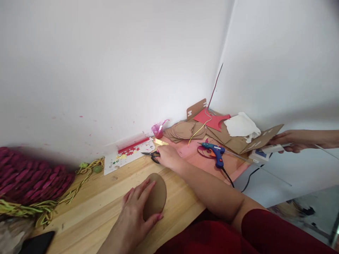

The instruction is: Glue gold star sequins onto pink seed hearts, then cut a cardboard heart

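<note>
My left hand [137, 204] lies spread on an oval piece of brown cardboard [157, 194] on the table, its thumb at the lower edge. Stretched across toward the wall, my right hand [169, 157] is closed at the dark handles of small pointed scissors [154, 157]; its fingertips are partly hidden. The scissors' blades point left, beside a white sheet [109, 164] with coloured star shapes. Just beyond this hand are a yellow strip [160, 141] and a small cup [158, 131] with pink contents.
A blue glue gun [217, 152] lies on a pink sheet [182, 146] near stacked cardboard ovals [182, 130]. Cardboard sheets [238, 143] fill the corner. Another person's hand [290, 139] is at the right, by a white power strip [261, 154]. A magenta woven item [31, 176] lies left.
</note>
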